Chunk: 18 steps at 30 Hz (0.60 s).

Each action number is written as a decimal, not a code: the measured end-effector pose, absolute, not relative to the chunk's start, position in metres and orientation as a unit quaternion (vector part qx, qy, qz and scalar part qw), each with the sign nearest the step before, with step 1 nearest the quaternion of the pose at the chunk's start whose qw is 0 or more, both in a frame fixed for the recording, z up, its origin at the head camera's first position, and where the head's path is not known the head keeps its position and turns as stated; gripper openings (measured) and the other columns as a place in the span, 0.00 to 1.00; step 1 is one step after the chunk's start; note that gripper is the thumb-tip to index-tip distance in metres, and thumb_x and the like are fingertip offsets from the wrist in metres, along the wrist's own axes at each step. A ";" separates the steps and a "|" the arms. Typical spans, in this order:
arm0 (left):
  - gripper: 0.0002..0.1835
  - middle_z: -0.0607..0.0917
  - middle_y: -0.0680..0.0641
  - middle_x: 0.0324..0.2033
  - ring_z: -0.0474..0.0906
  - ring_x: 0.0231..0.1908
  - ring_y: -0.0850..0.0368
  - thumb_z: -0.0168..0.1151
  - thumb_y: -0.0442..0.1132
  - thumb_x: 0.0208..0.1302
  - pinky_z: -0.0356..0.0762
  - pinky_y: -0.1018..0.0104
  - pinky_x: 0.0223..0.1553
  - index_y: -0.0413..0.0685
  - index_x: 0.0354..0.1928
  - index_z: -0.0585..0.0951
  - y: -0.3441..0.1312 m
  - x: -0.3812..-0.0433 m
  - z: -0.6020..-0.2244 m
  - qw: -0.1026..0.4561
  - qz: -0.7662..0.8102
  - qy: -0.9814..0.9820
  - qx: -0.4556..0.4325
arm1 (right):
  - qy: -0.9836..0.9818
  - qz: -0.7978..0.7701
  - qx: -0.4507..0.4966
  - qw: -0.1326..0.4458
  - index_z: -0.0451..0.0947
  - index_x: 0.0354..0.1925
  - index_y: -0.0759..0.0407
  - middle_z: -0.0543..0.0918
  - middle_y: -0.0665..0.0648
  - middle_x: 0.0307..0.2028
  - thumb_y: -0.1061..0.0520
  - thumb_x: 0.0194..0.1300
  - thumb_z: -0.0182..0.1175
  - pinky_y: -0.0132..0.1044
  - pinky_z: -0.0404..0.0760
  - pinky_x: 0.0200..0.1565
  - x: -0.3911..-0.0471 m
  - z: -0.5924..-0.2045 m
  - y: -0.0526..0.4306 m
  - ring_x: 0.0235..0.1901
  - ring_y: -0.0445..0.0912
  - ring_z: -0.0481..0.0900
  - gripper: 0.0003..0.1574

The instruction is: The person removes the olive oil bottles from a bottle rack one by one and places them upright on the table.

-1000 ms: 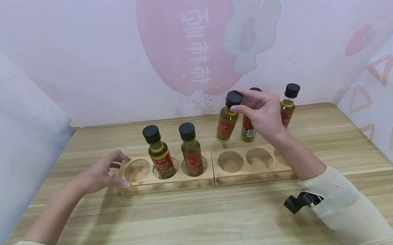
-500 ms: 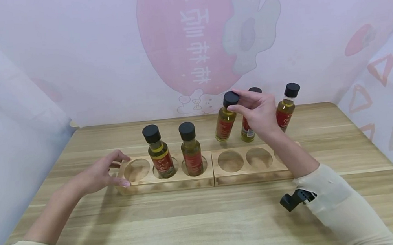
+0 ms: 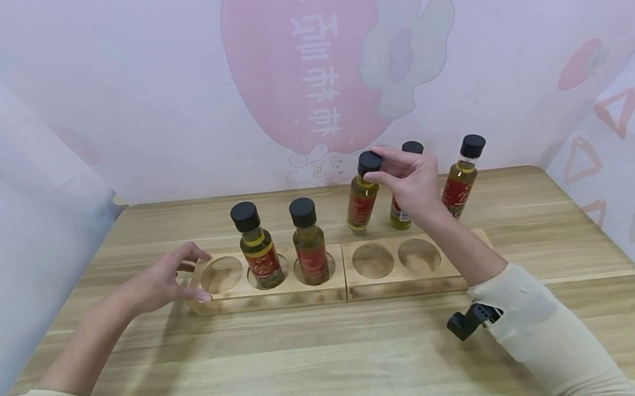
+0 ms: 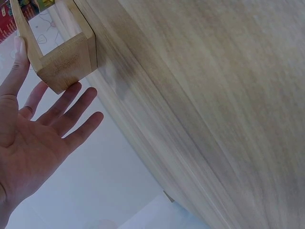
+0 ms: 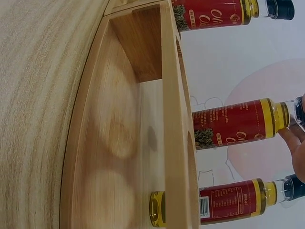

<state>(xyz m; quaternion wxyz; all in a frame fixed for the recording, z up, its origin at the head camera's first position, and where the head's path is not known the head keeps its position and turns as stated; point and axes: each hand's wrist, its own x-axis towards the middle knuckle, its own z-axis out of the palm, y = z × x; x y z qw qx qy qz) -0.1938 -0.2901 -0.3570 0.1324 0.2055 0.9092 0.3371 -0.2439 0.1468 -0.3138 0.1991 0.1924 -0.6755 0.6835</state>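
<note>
My right hand [image 3: 417, 188] pinches the black cap of an olive oil bottle [image 3: 360, 201] behind the right wooden rack [image 3: 395, 287]. In the right wrist view this bottle's base is hidden by the rack's rail; it appears raised off the table. My left hand [image 3: 156, 282] holds the outer end of the left wooden rack [image 3: 270, 301], thumb at the front and fingers behind; the left wrist view shows the other fingers spread against the rack end [image 4: 64, 67]. Two olive oil bottles, one at the middle hole [image 3: 262, 260] and one at the right hole [image 3: 311, 256], stand in the left rack.
Two more bottles stand behind the right rack: one partly behind my right hand [image 3: 401, 212], the other farther right [image 3: 460, 187]. Both racks meet end to end on the wooden table [image 3: 310, 364]. A printed curtain [image 3: 171, 110] hangs behind.
My right hand has moved left and slightly down with the bottle, uncovering more of the rightmost bottle. The left hand, both racks and the bottles standing in them have not moved.
</note>
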 end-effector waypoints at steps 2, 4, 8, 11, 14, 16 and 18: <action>0.36 0.74 0.28 0.63 0.71 0.61 0.23 0.81 0.42 0.56 0.73 0.27 0.59 0.34 0.59 0.71 -0.290 -0.193 -0.357 0.132 0.336 0.909 0.205 | -0.671 0.687 0.194 0.200 0.80 0.55 0.79 0.88 0.68 0.45 0.81 0.55 0.69 0.33 0.88 0.48 -0.245 -0.315 0.146 0.38 0.38 0.90 0.27; 0.36 0.74 0.28 0.63 0.71 0.61 0.23 0.81 0.42 0.56 0.73 0.27 0.58 0.34 0.59 0.71 -0.290 -0.193 -0.357 0.132 0.336 0.910 0.205 | -0.666 0.692 0.196 0.200 0.79 0.55 0.80 0.89 0.65 0.45 0.82 0.55 0.68 0.33 0.88 0.48 -0.246 -0.316 0.145 0.38 0.38 0.90 0.27; 0.36 0.74 0.28 0.63 0.71 0.61 0.23 0.81 0.42 0.55 0.73 0.27 0.59 0.34 0.59 0.72 -0.290 -0.193 -0.357 0.133 0.337 0.909 0.203 | -0.665 0.694 0.191 0.197 0.79 0.55 0.80 0.90 0.59 0.44 0.81 0.55 0.68 0.33 0.88 0.48 -0.248 -0.318 0.144 0.38 0.37 0.90 0.27; 0.36 0.74 0.28 0.63 0.71 0.61 0.23 0.81 0.42 0.55 0.73 0.27 0.59 0.34 0.59 0.71 -0.290 -0.193 -0.357 0.133 0.338 0.909 0.202 | -0.670 0.692 0.184 0.194 0.80 0.55 0.80 0.91 0.59 0.44 0.81 0.56 0.69 0.33 0.88 0.48 -0.250 -0.319 0.143 0.38 0.37 0.90 0.27; 0.36 0.74 0.29 0.63 0.71 0.61 0.23 0.81 0.42 0.55 0.73 0.27 0.58 0.35 0.59 0.71 -0.291 -0.193 -0.358 0.133 0.338 0.909 0.202 | -0.676 0.689 0.179 0.191 0.79 0.55 0.80 0.89 0.65 0.47 0.80 0.56 0.70 0.33 0.87 0.48 -0.252 -0.321 0.142 0.38 0.35 0.89 0.27; 0.36 0.74 0.29 0.63 0.71 0.61 0.23 0.81 0.42 0.56 0.73 0.27 0.58 0.35 0.59 0.71 -0.291 -0.193 -0.358 0.132 0.338 0.909 0.204 | -0.682 0.684 0.174 0.193 0.80 0.55 0.80 0.87 0.70 0.48 0.79 0.56 0.70 0.32 0.87 0.48 -0.254 -0.322 0.142 0.37 0.34 0.89 0.27; 0.36 0.74 0.28 0.63 0.72 0.61 0.23 0.81 0.42 0.56 0.73 0.27 0.58 0.34 0.59 0.71 -0.291 -0.193 -0.358 0.132 0.339 0.909 0.205 | -0.689 0.678 0.168 0.193 0.80 0.55 0.78 0.85 0.73 0.49 0.78 0.56 0.71 0.31 0.87 0.48 -0.254 -0.323 0.141 0.36 0.33 0.89 0.27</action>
